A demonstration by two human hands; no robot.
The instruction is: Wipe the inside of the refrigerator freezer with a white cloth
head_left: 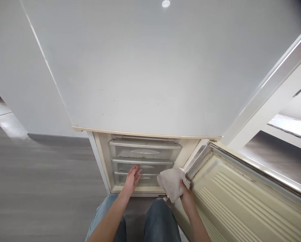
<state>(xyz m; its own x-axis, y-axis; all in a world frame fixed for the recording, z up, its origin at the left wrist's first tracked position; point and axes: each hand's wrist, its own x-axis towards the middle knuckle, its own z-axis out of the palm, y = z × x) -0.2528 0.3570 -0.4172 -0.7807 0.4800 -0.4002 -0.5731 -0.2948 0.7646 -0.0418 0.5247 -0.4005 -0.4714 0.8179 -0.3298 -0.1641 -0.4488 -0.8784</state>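
In my right hand (pixel 185 192) is a crumpled whitish cloth (pixel 172 181), gripped near the hinge side of the opened freezer door (pixel 231 188). My left hand (pixel 133 178) hangs in front of the freezer drawers, fingers apart and nothing in them. Behind it are three clear drawers stacked in the compartment: the top drawer (pixel 145 152), the middle drawer (pixel 160 165) and the lowest drawer (pixel 150 181). All three sit pushed in. Whether my left fingertips touch a drawer front, I cannot tell.
Above the compartment stands the shut upper door (pixel 145 74), pale and flat. My knees (pixel 160 218) are close below the freezer opening. Grey wood-look floor (pixel 52 188) spreads to the left. A white shelf unit (pixel 286 114) is on the right, beyond the swung-out door.
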